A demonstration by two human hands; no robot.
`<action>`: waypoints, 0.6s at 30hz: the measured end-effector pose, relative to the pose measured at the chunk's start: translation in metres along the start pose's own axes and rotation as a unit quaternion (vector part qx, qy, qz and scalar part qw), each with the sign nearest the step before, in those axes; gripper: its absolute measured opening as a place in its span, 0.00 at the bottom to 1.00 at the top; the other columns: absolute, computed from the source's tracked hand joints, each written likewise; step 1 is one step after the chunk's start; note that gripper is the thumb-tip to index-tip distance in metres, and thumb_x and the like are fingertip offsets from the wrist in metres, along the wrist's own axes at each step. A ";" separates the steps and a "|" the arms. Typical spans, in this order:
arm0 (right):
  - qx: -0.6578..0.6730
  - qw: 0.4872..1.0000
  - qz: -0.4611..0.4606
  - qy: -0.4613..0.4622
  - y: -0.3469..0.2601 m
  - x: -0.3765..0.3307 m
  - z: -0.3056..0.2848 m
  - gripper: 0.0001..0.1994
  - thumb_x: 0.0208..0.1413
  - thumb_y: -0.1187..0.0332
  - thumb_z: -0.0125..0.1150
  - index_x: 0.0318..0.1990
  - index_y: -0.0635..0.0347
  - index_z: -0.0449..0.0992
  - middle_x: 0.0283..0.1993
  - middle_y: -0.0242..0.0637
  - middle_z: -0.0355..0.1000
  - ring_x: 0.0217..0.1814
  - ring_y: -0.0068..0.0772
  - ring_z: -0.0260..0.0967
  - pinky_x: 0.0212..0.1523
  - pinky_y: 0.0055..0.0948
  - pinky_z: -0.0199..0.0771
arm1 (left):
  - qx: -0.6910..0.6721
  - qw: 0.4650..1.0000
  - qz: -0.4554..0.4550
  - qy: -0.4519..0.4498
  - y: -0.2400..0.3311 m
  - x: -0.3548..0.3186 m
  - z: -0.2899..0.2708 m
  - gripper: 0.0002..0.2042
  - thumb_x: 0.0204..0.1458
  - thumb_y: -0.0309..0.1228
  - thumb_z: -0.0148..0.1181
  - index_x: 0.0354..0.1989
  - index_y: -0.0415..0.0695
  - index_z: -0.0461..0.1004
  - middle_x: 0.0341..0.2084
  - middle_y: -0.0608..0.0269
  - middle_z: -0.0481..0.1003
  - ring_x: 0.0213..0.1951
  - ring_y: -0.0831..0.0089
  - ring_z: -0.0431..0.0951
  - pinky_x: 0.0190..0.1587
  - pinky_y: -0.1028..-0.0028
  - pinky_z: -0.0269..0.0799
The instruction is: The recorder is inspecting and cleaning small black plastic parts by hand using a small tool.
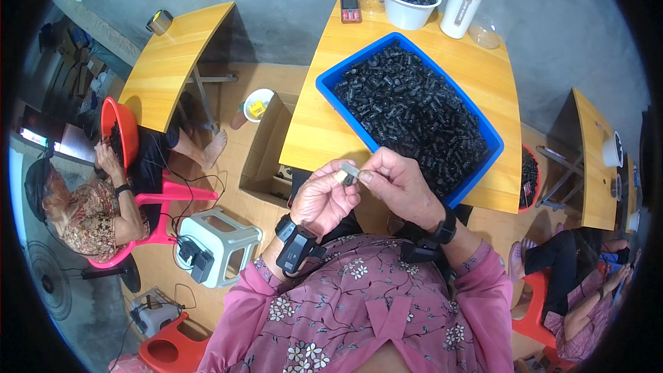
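Grey piece is sitting between the left hand and right hand, both pinching it, near the blue tray of black parts. Such a small hold is probably risking a drop, should either pinch be loosening.

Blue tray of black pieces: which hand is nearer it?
Right: the right hand overlaps the near edge of the blue tray in view; the left hand sits farther off, leftward.
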State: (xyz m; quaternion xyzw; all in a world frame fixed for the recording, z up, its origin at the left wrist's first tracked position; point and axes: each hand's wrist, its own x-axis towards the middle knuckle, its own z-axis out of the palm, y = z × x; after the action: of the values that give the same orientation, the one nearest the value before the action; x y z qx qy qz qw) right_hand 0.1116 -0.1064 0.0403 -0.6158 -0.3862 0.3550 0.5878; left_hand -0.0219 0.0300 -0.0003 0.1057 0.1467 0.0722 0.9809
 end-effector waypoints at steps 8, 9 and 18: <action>-0.069 0.996 -0.064 0.005 0.003 -0.010 0.007 0.05 0.62 0.72 0.58 0.34 0.64 0.73 0.28 0.27 0.69 0.31 0.14 0.64 0.31 0.21 0.67 | 0.014 1.000 0.012 -0.012 -0.001 -0.004 -0.005 0.10 0.59 0.24 0.54 0.48 0.37 0.73 0.35 0.59 0.78 0.35 0.70 0.79 0.39 0.72 0.77; -0.045 0.998 -0.051 0.014 0.001 -0.010 0.006 0.05 0.62 0.72 0.58 0.35 0.64 0.73 0.28 0.28 0.70 0.31 0.14 0.64 0.31 0.21 0.67 | 0.015 1.000 0.014 -0.005 -0.001 -0.004 -0.004 0.10 0.59 0.24 0.54 0.48 0.37 0.73 0.35 0.59 0.78 0.34 0.70 0.78 0.39 0.72 0.76; 0.002 1.000 -0.021 0.021 -0.002 -0.004 0.004 0.05 0.62 0.72 0.57 0.36 0.64 0.71 0.29 0.28 0.71 0.32 0.11 0.65 0.31 0.18 0.68 | -0.022 1.000 -0.007 -0.005 -0.003 -0.001 0.004 0.12 0.57 0.23 0.57 0.49 0.38 0.72 0.34 0.56 0.77 0.33 0.71 0.76 0.35 0.76 0.74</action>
State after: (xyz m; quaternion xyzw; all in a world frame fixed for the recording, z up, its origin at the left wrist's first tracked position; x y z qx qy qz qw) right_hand 0.1061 -0.1079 0.0422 -0.6135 -0.3860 0.3300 0.6048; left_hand -0.0216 0.0263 0.0033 0.0831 0.1409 0.0685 0.9842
